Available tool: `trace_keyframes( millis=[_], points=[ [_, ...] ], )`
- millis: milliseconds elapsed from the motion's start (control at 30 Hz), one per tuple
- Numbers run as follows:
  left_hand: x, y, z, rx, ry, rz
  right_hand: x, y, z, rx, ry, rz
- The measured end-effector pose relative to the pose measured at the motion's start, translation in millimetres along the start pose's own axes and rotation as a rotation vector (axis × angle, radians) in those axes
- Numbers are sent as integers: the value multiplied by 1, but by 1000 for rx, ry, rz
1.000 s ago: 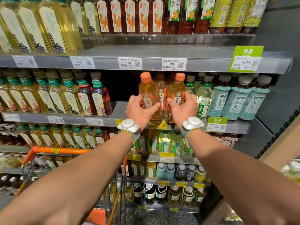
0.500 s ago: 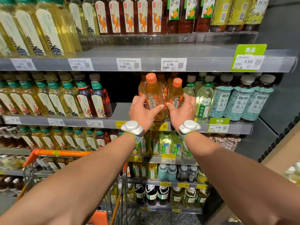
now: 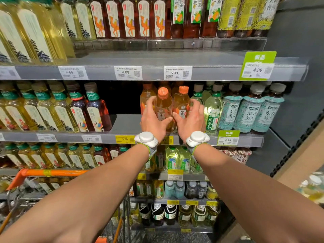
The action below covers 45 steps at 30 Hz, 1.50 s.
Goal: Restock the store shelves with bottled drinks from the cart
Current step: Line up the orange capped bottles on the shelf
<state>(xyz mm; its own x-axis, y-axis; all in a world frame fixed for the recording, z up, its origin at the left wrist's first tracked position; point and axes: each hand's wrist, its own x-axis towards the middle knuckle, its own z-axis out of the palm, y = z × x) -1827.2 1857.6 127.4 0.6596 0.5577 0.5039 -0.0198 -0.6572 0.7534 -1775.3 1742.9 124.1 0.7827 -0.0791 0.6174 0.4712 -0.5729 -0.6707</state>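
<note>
Two amber tea bottles with orange caps stand side by side on the middle shelf [image 3: 122, 124]. The left bottle [image 3: 164, 106] is framed by my left hand [image 3: 154, 121], the right bottle [image 3: 182, 105] by my right hand [image 3: 191, 120]. Both hands are cupped loosely with fingers spread and curled off the bottle sides; only the thumbs rest near the labels. More orange-capped bottles stand behind them. The cart's orange handle [image 3: 52, 172] shows at lower left, and its contents are hidden by my left arm.
A dark gap [image 3: 122, 100] lies on the shelf left of the amber bottles, beside red tea bottles [image 3: 95, 109]. Pale green tea bottles [image 3: 212, 109] and teal-labelled bottles [image 3: 249, 111] stand to the right. Full shelves run above and below. A cardboard box edge [image 3: 305, 155] is at right.
Both bottles moved back and down onto the shelf row. My fingers, wrapped tight around them before, have spread and loosened.
</note>
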Motion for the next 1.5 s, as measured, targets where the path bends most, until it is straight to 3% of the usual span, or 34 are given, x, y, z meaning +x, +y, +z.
trace_keyframes(
  millis=[367,533,733,800,867,933,967,1033,1100,1333,1500],
  points=[
    [16,14,-9,399,-112,39,4,0,-3,-147,-92,-38],
    [37,14,-10,316,-240,23,11,-6,-1,-178,-130,-10],
    [34,5,-12,129,-211,44,13,-11,0,-137,-197,83],
    [30,2,-15,65,-140,50,13,-12,2,-95,-202,108],
    [31,-1,-21,-7,67,22,13,-13,3,-60,-200,132],
    [38,-6,-26,-39,255,-84,14,-14,3,-47,-190,142],
    [43,-10,-28,-39,262,-164,14,-14,4,-44,-191,144],
    [52,-21,-27,21,115,-333,14,-15,5,-32,-199,145],
    [49,-27,-21,43,-6,-371,13,-14,5,-27,-193,142],
    [41,-26,-24,-40,-15,-362,13,-12,4,-8,-173,118],
    [30,-13,-31,-32,-10,-394,-4,-13,1,180,-91,21]
  ],
)
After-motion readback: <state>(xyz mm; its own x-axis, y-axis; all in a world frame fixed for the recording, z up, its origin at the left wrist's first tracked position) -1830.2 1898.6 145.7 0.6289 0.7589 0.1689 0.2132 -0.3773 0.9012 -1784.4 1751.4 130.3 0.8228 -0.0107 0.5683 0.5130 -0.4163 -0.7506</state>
